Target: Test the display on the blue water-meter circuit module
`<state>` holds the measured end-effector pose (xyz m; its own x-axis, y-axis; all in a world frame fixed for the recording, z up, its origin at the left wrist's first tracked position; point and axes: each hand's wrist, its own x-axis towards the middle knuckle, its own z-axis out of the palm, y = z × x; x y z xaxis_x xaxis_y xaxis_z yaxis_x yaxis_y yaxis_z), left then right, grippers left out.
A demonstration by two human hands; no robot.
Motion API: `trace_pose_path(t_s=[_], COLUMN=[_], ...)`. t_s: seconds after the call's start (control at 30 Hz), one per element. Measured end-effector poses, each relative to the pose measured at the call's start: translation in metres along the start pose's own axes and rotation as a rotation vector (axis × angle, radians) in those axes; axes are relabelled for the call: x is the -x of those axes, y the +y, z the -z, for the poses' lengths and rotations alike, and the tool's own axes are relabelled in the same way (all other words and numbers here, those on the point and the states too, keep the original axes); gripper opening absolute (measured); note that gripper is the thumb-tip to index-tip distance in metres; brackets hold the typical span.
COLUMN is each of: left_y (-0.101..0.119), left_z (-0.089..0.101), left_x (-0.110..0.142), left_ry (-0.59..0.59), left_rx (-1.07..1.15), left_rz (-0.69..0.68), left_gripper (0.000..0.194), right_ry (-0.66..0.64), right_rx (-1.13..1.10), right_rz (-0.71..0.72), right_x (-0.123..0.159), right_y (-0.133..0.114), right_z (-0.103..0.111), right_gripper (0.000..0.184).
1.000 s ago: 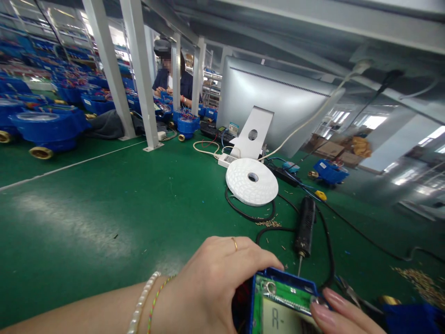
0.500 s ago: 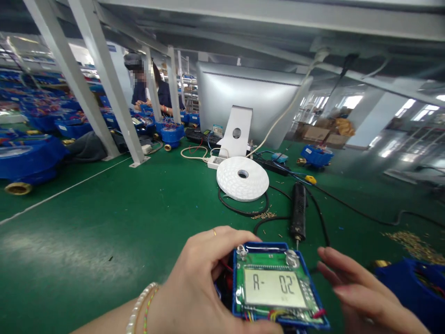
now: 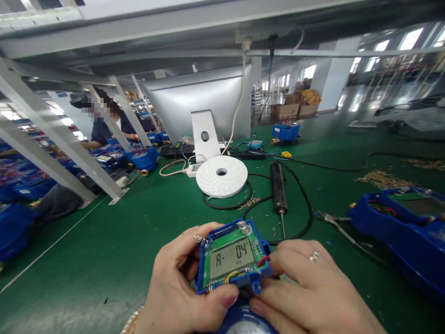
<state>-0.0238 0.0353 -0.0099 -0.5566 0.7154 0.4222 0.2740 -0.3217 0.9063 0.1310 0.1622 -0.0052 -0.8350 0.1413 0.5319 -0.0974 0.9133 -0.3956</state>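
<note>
I hold a small blue-framed module (image 3: 232, 258) with a green circuit board and an LCD that reads "A- 04". My left hand (image 3: 181, 283) grips its left side, thumb under the front edge. My right hand (image 3: 306, 287) closes on its right side, a ring on one finger. Coloured wires hang from the board's lower edge. Under the module a round blue body (image 3: 243, 322) shows between my hands.
An electric screwdriver (image 3: 278, 188) with a black cable lies beyond the module, next to a white tape reel (image 3: 221, 176). Pliers (image 3: 335, 222) and a blue meter housing (image 3: 403, 227) are at the right. A monitor's back (image 3: 205, 104) stands behind. A co-worker (image 3: 104, 125) sits at the far left.
The view swung right and down. The module came up toward the middle, and my right hand closed on its right side. The display went from "A- 02" to "A- 04".
</note>
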Motion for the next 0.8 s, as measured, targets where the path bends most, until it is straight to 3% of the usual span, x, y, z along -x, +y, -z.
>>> trace_pose_path(t_s=[0.1, 0.3, 0.47, 0.63, 0.7, 0.8], left_y=[0.000, -0.002, -0.007, -0.004, -0.003, -0.002], left_z=[-0.004, -0.008, 0.006, 0.021, 0.023, 0.024], left_x=[0.003, 0.004, 0.004, 0.004, 0.004, 0.004], left_ry=[0.033, 0.117, -0.009, -0.143, -0.225, -0.298], left_rx=[0.053, -0.019, -0.144, -0.599, -0.696, -0.662], left_rz=[0.065, 0.065, -0.069, -0.264, -0.260, -0.197], left_gripper=[0.050, 0.051, 0.057, 0.061, 0.067, 0.077], right_ry=[0.008, -0.123, -0.115, -0.188, -0.168, -0.135], right_rx=[-0.055, -0.095, -0.090, -0.021, 0.028, 0.054], right_rz=[-0.088, -0.073, -0.149, -0.237, -0.264, -0.311], right_x=[-0.007, -0.022, -0.027, -0.021, -0.017, -0.013], right_y=[-0.002, -0.001, 0.003, 0.004, 0.002, 0.002], right_z=[-0.003, -0.005, -0.004, -0.006, -0.008, -0.013], right_gripper=[0.014, 0.010, 0.016, 0.013, 0.011, 0.011])
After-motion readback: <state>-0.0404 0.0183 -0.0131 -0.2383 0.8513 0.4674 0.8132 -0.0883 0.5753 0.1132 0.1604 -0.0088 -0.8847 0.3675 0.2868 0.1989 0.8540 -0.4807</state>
